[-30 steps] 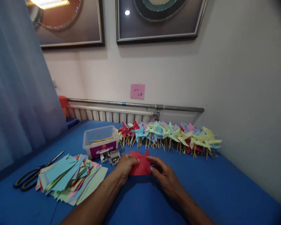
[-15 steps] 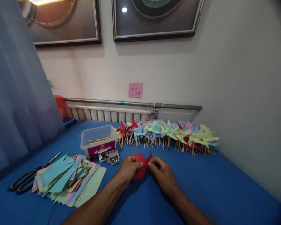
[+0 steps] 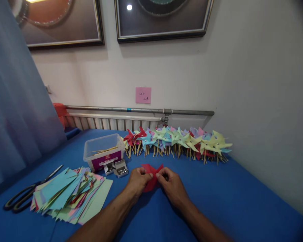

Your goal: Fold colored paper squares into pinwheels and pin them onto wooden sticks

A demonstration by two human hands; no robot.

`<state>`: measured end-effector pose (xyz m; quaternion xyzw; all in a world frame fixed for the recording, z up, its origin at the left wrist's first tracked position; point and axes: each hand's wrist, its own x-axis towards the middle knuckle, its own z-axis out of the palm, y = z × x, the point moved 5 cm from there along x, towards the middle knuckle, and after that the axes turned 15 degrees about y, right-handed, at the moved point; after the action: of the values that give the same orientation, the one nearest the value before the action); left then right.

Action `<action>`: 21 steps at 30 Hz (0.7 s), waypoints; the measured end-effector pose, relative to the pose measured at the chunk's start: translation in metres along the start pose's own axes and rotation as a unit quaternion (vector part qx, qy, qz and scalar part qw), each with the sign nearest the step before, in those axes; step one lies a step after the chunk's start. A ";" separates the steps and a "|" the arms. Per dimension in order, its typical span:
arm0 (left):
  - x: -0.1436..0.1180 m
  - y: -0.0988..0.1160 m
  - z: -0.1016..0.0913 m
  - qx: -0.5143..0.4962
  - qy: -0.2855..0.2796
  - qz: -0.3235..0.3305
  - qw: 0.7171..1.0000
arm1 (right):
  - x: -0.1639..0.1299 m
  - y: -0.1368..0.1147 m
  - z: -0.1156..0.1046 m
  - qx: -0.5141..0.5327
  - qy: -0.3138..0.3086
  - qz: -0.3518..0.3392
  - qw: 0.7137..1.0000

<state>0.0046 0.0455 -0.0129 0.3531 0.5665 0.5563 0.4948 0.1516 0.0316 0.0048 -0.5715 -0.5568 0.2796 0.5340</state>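
A red paper pinwheel (image 3: 150,184), its points folded inward, is held just above the blue tabletop in front of me. My left hand (image 3: 139,179) pinches its left side between thumb and fingers. On the other side, my right hand (image 3: 168,181) grips a folded point near the middle with thumb and forefinger. Both hands are closed and their thumbs nearly meet at the centre. Whether a pin sits under the fingertips is hidden. Two small open boxes of metal pins (image 3: 121,171) lie beyond my left hand.
Finished pinwheels on sticks (image 3: 178,139) line the back of the blue table (image 3: 232,198). A clear plastic tub (image 3: 104,144) holds several wooden sticks. Coloured paper sheets (image 3: 70,195) are heaped at left beside black-handled scissors (image 3: 27,193). A radiator and pipe (image 3: 141,110) run along the wall.
My right thumb and fingers have come slightly closer to my left hand over the pinwheel's middle. The whole view has shifted a little; the things on the table stay put.
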 end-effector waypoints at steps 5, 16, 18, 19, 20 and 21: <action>0.000 0.000 0.000 0.010 0.003 0.008 1.000 | 0.000 -0.001 0.000 0.014 -0.023 -0.006 1.000; 0.001 -0.004 0.000 0.016 -0.022 0.009 1.000 | 0.007 0.008 0.002 0.059 -0.074 0.024 0.995; -0.001 -0.001 0.001 0.011 -0.029 0.006 0.999 | 0.008 0.008 0.002 0.058 -0.068 0.018 0.996; -0.002 0.000 0.002 0.010 -0.030 0.004 0.999 | 0.009 0.008 0.001 0.055 -0.063 0.014 0.996; -0.003 0.001 0.002 0.012 -0.028 0.002 1.000 | 0.009 0.008 0.001 0.050 -0.059 0.012 0.997; -0.003 0.002 0.002 0.014 -0.024 0.001 1.000 | 0.008 0.008 0.001 0.045 -0.055 0.012 0.997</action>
<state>0.0066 0.0432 -0.0103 0.3738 0.5623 0.5398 0.5027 0.1550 0.0413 -0.0010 -0.5375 -0.5650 0.3418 0.5244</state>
